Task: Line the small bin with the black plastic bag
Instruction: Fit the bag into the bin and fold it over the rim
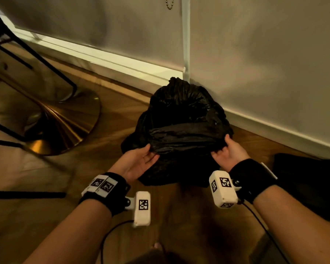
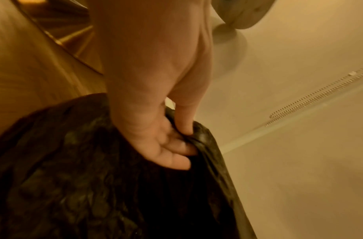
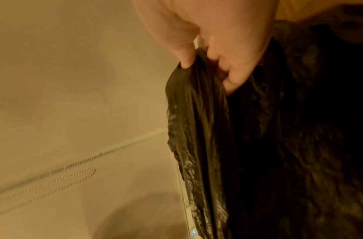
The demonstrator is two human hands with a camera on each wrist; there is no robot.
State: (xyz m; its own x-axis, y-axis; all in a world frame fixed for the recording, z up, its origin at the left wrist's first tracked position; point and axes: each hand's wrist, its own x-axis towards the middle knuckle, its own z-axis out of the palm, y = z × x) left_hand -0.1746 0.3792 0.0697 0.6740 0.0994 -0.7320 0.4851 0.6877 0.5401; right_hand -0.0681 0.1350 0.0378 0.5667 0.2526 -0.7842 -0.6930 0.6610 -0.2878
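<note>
Bag (image 1: 181, 119) fitting under way, floor by the wall (image 1: 265, 54).
Left hand (image 1: 139, 162) and right hand (image 1: 227, 152) each pinch a rolled band of bag mouth. Plastic covers the bin entirely; cuff not yet seated, judging by the slack.

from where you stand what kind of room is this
Probably a room in a home, seen at floor level by a wall: wood floor, white skirting board, and a brass pedestal base beside dark chair legs. Both hands grip a black plastic bag here.
</note>
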